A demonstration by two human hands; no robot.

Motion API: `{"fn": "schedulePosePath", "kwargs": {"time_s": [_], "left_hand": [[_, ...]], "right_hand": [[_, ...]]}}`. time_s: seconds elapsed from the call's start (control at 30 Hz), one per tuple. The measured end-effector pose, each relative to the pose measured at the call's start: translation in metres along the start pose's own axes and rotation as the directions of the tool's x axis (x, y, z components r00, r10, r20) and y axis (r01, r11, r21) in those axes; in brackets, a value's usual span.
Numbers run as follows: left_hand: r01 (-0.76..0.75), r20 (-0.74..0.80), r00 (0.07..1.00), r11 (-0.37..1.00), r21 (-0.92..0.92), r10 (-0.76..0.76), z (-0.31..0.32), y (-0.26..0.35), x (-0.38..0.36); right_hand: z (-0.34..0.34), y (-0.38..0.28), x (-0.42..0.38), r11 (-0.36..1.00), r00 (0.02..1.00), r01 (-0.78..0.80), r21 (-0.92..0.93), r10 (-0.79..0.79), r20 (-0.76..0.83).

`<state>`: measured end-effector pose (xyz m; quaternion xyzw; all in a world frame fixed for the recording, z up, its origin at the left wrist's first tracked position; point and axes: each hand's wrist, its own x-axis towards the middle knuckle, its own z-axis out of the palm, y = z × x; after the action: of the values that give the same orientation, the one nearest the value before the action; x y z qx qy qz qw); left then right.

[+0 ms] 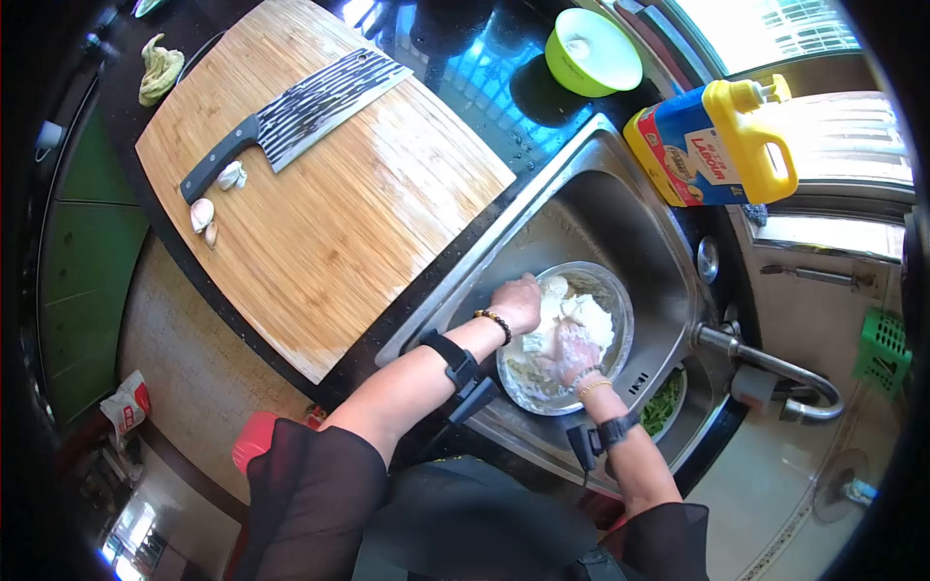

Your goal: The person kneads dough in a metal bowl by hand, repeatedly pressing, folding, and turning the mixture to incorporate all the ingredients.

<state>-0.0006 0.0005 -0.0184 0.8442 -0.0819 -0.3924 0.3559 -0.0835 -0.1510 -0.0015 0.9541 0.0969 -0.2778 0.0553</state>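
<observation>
A metal bowl (628,315) sits in the sink, holding a lumpy mass of white, floury dough (589,312). My left hand (517,303) is closed at the bowl's upper left rim, wearing a beaded bracelet. Inside the bowl, my right hand (575,351) is coated in white and pressed into the dough, its fingers curled and partly buried. Loose flour and smears cling to the bowl's inner wall. Both forearms carry black straps with small devices.
Left of the sink (639,232) lies a wooden cutting board (349,232) with a cleaver (320,107) and garlic cloves (201,215). Behind stand a green bowl (572,73) and a yellow detergent jug (712,145). A faucet (765,360) arches near chopped greens (663,407) at right.
</observation>
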Motion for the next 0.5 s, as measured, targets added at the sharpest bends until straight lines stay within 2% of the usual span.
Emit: {"fn": "schedulePosePath", "kwargs": {"time_s": [0.03, 0.13, 0.23, 0.3, 0.4, 0.5], "left_hand": [[-0.004, 0.018, 1.0, 1.0, 0.017, 0.003, 0.0, 0.001, 0.0], [-0.004, 0.036, 0.999, 0.999, 0.041, 0.003, -0.005, 0.003, -0.003], [-0.009, 0.025, 1.0, 0.996, 0.089, 0.007, -0.003, 0.003, -0.002], [0.008, 0.049, 0.999, 0.997, 0.075, -0.012, -0.008, 0.006, -0.005], [0.008, 0.027, 1.0, 0.997, 0.078, -0.01, -0.01, 0.005, -0.003], [-0.008, 0.057, 0.998, 0.997, 0.073, 0.004, -0.008, 0.004, -0.002]], "right_hand": [[-0.007, 0.006, -0.007, 1.0, 1.0, -0.003, -0.005, 0.003, -0.001], [-0.044, 0.019, -0.014, 0.947, 0.982, -0.016, 0.321, 0.076, -0.174], [-0.046, 0.032, 0.026, 0.954, 0.979, -0.038, 0.298, 0.095, -0.18], [-0.006, 0.044, 0.073, 0.967, 0.997, -0.04, 0.252, 0.055, -0.052], [-0.004, 0.035, 0.102, 0.979, 0.977, -0.057, 0.195, 0.015, 0.212], [-0.013, 0.035, 0.107, 0.979, 0.946, -0.041, 0.2, -0.027, 0.324]]}}
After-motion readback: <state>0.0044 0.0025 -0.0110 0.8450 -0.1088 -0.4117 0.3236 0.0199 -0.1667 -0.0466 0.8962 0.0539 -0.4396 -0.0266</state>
